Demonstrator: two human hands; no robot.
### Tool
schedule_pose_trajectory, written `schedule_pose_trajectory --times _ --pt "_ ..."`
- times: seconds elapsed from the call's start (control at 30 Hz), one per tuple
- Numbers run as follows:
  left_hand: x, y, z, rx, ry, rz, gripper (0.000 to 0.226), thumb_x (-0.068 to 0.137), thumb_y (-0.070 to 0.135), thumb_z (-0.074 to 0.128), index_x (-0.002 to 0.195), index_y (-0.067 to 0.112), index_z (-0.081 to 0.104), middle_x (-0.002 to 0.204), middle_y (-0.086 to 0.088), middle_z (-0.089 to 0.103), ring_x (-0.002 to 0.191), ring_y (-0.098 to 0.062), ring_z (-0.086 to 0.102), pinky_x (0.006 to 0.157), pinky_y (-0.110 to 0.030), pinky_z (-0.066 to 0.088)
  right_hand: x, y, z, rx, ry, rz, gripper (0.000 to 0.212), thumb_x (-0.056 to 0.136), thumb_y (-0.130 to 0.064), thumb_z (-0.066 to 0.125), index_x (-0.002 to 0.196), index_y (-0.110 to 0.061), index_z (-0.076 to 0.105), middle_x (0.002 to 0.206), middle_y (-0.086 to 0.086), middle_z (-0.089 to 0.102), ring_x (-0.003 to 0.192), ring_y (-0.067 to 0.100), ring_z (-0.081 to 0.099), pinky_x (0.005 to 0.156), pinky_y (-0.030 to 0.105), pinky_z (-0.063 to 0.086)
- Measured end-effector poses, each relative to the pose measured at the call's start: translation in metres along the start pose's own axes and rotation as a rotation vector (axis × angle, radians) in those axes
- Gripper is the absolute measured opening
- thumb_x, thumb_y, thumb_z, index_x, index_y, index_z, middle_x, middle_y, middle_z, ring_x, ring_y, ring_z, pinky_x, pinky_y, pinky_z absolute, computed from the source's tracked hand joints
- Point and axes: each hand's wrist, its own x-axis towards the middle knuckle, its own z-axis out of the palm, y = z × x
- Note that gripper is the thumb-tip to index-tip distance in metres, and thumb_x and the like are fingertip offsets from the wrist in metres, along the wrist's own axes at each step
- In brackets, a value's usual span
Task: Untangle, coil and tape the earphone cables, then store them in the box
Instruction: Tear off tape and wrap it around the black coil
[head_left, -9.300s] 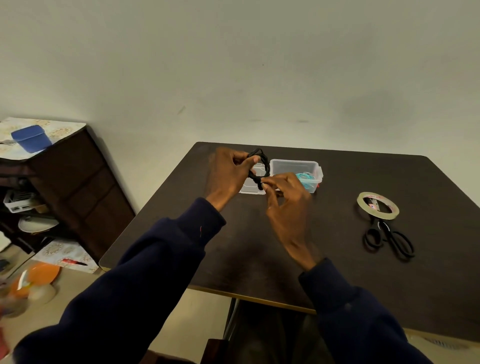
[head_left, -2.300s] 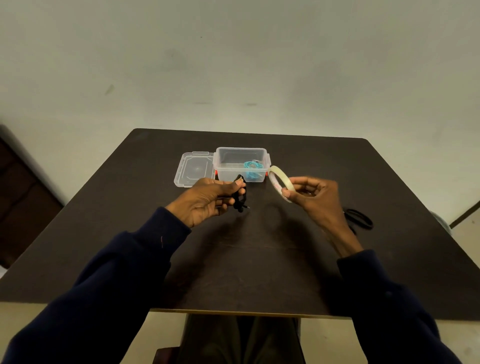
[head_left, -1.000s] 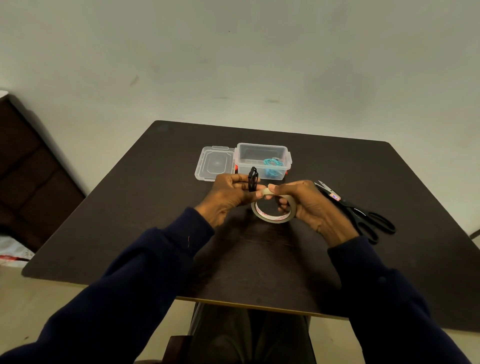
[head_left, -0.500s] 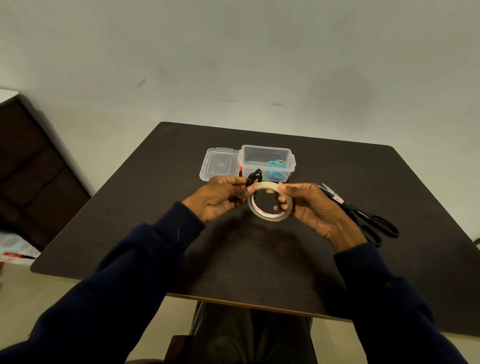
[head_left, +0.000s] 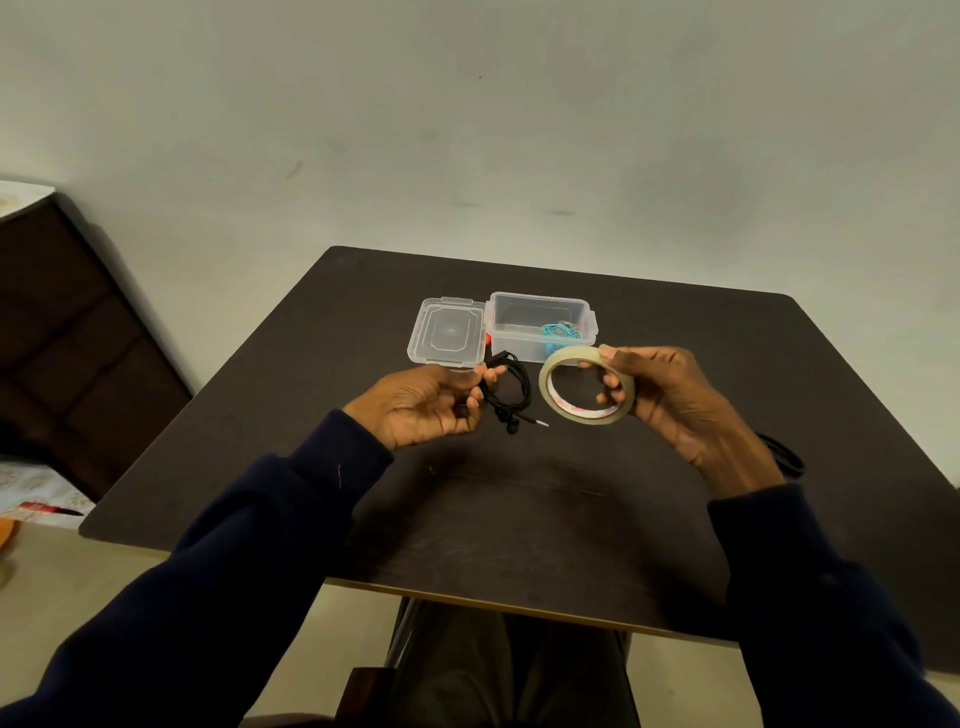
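Note:
My left hand (head_left: 428, 405) pinches a coiled black earphone cable (head_left: 511, 392) above the dark table (head_left: 519, 519); an earbud and the jack plug hang from the coil's lower side. My right hand (head_left: 670, 402) grips a roll of clear tape (head_left: 587, 384), fingers through its hole, a little to the right of the coil. Behind both hands stands a clear plastic box (head_left: 540, 325) without its lid, holding a coiled turquoise earphone cable (head_left: 558, 331).
The box's clear lid (head_left: 448, 332) lies flat to the left of the box. Black scissors (head_left: 782, 454) lie on the table behind my right wrist, mostly hidden. A dark wooden cabinet (head_left: 78, 332) stands at the left beyond the table.
My hands have drawn apart: the tape roll moved right, away from the black coil. The coil now hangs freely from my left fingers with the plug showing.

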Motion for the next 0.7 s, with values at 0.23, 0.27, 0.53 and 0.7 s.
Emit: schedule_pose_trajectory --times 0.23,0.27,0.53,0.7 --pt "0.013 -0.004 -0.014 0.269 0.115 -0.074 0.019 0.095 0.003 0.062 0.113 -0.002 0.067 0.089 -0.010 0.072 0.062 -0.008 0.057 0.056 -0.020 0.054 0.002 0.002 0.005 -0.001 0.023 0.017 0.039 0.080 -0.025 0.073 0.103 0.008 0.073 0.068 0.008 0.064 0.056 0.013 0.055 0.070 0.033 0.057" --pt "0.015 -0.005 -0.015 0.332 0.149 -0.046 0.019 0.097 0.003 0.061 0.113 -0.004 0.068 0.090 -0.012 0.072 0.061 -0.008 0.059 0.055 -0.020 0.054 0.002 0.004 0.007 0.008 0.011 0.028 0.038 0.078 -0.025 0.074 0.100 0.006 0.075 0.068 0.008 0.064 0.056 0.013 0.054 0.069 0.032 0.058" --pt "0.014 -0.005 -0.013 0.886 0.365 0.292 0.016 0.088 0.008 0.074 0.101 0.000 0.073 0.095 -0.013 0.073 0.063 -0.011 0.065 0.058 -0.020 0.058 0.007 0.017 0.025 0.058 -0.021 0.120 0.041 0.078 -0.022 0.076 0.103 0.011 0.073 0.067 0.008 0.061 0.055 0.012 0.051 0.074 0.034 0.052" --pt "0.013 -0.001 -0.010 1.064 0.212 0.738 0.029 0.085 0.006 0.077 0.113 0.014 0.076 0.112 0.002 0.075 0.100 -0.010 0.070 0.093 -0.030 0.058 0.013 0.021 0.033 0.109 -0.008 0.145 0.049 0.079 -0.019 0.077 0.113 0.015 0.066 0.066 0.007 0.062 0.055 0.013 0.053 0.072 0.033 0.053"
